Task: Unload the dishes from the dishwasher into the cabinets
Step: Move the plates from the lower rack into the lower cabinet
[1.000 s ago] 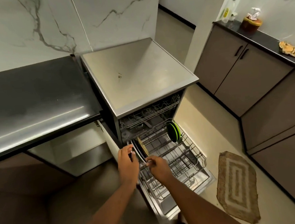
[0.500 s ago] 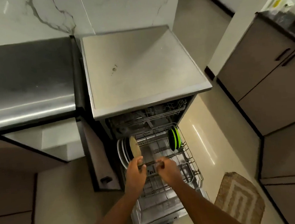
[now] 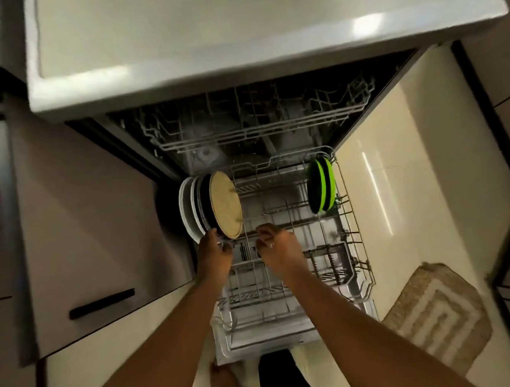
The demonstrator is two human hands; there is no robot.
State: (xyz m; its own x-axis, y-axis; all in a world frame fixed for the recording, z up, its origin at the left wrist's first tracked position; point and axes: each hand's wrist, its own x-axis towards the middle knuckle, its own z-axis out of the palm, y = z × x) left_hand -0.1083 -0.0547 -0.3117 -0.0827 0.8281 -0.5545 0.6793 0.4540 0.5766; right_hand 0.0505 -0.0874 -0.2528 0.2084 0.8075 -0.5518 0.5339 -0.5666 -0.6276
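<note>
A bare foot (image 3: 224, 384) and a dark trouser leg (image 3: 282, 376) stand on the floor at the near edge of the open dishwasher door (image 3: 290, 335). A rug (image 3: 437, 313) lies on the floor to the right.

Both forearms reach forward over the pulled-out lower rack (image 3: 355, 261). The left hand (image 3: 214, 255) is at the near edge of the plate stack, fingers curled at the rim of the plates; whether they grip a plate cannot be told. The right hand (image 3: 278, 246) is over the rack wires just right of the stack, fingers bent together; whether it pinches a wire cannot be told.

The plates (image 3: 192, 208) stand on edge at the rack's left side: white ones outermost, dark ones next, and a tan plate (image 3: 225, 208) innermost. Green-rimmed dishes (image 3: 321, 186) stand on edge at the right side, well apart from the stack.

Beyond, the upper rack (image 3: 256, 122) sits inside the machine under the worktop (image 3: 233, 25). An open cabinet door (image 3: 91, 238) with a black handle (image 3: 101, 304) stands to the left.
</note>
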